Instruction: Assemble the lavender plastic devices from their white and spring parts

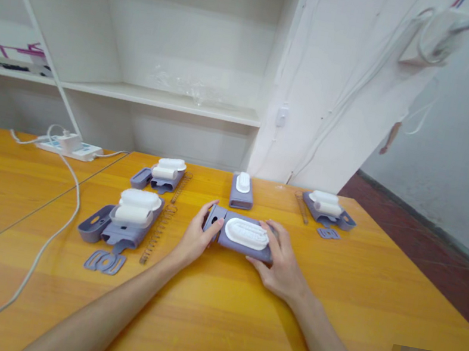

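A purple-grey plastic case (222, 245) with a raised white oval piece (246, 234) on top is held level just above or on the table; which of the two I cannot tell. My left hand (199, 233) is closed around its end cap (214, 220), which has a dark hole. A thin gap shows between cap and case. The right end is gripped by my right hand (280, 262), thumb at the near side and fingers over the far side. Behind them stands a similar case (242, 192) with its white oval facing up.
Groups of parts lie around: a case body (126, 235), white roller (134, 215), spring (158, 234) and flat plates (105, 261) at left. Similar sets sit at back left (166, 175) and back right (325, 208). A white cable (62, 224) runs from a power strip (70, 145).
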Demonstrator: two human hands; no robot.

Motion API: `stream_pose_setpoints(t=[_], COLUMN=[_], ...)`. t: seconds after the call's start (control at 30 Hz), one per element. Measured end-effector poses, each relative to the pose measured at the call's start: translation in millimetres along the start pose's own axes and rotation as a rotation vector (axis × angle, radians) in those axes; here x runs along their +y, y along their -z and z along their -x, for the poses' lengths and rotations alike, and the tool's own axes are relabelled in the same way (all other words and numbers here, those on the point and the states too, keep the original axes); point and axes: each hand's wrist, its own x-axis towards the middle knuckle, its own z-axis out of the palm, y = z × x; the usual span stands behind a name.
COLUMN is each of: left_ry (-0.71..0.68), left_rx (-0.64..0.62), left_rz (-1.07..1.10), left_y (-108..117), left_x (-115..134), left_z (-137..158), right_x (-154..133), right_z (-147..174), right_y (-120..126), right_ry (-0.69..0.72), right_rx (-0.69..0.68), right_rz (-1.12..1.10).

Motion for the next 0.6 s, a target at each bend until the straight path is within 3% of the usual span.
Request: stream_pose_setpoints(t=[0.2,0.6], left_ry=[0.041,0.169], left_rx=[0.012,0.083], left_rz=[0.034,0.318], left_y=[-1.5,3.1], left_x=[-1.3,-3.4], left_z=[-1.2,-6.4], right_x=[-4.8,-9.8], right_z=[0.2,-2.0], right_y=[0.4,-1.6], right_ry=[-0.028,-0.034], right_rx=[0.005,0.014], right_rz=[-0.036,-0.076])
